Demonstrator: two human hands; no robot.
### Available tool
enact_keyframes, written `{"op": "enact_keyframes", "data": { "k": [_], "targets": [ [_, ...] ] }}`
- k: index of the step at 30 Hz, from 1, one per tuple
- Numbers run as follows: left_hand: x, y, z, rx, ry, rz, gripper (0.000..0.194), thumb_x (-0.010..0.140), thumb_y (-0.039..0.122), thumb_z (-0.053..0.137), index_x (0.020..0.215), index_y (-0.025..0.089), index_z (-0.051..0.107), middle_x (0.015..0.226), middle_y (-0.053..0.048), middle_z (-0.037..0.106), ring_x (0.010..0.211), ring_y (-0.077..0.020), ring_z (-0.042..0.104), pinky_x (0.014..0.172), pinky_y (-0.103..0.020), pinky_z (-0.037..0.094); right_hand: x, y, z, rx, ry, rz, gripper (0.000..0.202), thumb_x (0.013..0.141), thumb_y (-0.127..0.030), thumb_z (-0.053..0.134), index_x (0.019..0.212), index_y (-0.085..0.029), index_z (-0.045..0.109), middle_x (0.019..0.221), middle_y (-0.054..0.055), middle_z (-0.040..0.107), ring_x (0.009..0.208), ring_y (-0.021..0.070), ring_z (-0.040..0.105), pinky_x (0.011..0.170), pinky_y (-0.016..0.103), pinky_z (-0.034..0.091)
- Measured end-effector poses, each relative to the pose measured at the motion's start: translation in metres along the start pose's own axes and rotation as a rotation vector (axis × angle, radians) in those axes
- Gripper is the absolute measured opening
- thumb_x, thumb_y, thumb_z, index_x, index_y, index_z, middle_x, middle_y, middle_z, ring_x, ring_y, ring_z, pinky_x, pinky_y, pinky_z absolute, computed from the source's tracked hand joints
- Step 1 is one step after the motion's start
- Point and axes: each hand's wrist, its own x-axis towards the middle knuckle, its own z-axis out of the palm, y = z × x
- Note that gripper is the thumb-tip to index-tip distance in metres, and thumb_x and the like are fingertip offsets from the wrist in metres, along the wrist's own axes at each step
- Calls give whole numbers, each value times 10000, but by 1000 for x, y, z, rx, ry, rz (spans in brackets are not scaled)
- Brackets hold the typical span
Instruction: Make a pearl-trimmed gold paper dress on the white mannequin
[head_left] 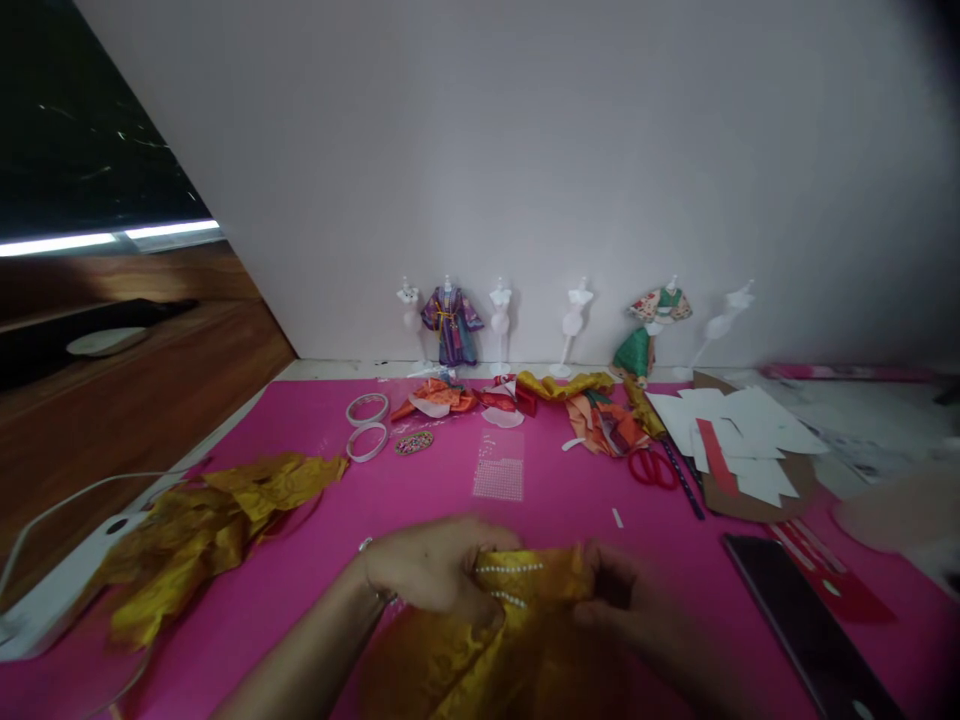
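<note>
Between my two hands is a small golden doll garment [529, 580] with two rows of white beads near its upper edge. Its wider lower part spreads toward me and runs out of view at the bottom. My left hand [442, 570], with a bracelet at the wrist, grips the garment's left side, fingers partly hidden by the cloth. On the right edge of the bead-trimmed band, my right hand [615, 590] pinches the cloth between thumb and fingers, slightly blurred. Beyond the hands lies a clear sheet of small white beads [499, 478] on the pink mat [435, 500].
Gold fabric [225, 520] and a white power strip [67, 590] lie at left. Tape rolls [367, 442] are farther back, near several small mannequins [574, 320] along the wall. Red scissors [652, 468], paper pieces [739, 440] and a dark phone-like slab [802, 620] are at right.
</note>
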Motion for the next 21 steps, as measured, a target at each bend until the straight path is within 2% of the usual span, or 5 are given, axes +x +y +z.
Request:
{"op": "enact_keyframes", "data": {
  "k": [7,11,16,21],
  "targets": [
    [7,-4,1,-174,-37,-45,275,575,199,813,788,187,639,690,48,610,592,-98,547,540,-188,458,-4,1,-5,-256,157,12,121,748,-219,724,774,-189,610,721,-38,599,703,128,556,648,235,410],
    [8,-9,0,-221,-48,-22,284,556,171,830,782,187,659,696,52,626,577,-76,538,547,-171,458,-12,-8,3,-293,222,-5,135,748,-238,700,761,-204,571,703,-47,557,683,130,539,623,238,411],
    [8,-16,-1,-295,-59,-44,338,538,201,855,838,197,700,736,45,663,597,-86,575,573,-184,491,-19,-18,13,-293,237,-15,123,733,-241,694,760,-216,577,719,-45,555,720,144,552,667,251,438],
    [9,-19,-4,-254,-80,-2,346,533,225,870,842,200,715,713,55,664,584,-85,568,566,-180,481,-19,-20,14,-249,224,25,146,746,-293,711,762,-215,588,723,-38,558,723,147,548,675,257,435]
  ]
}}
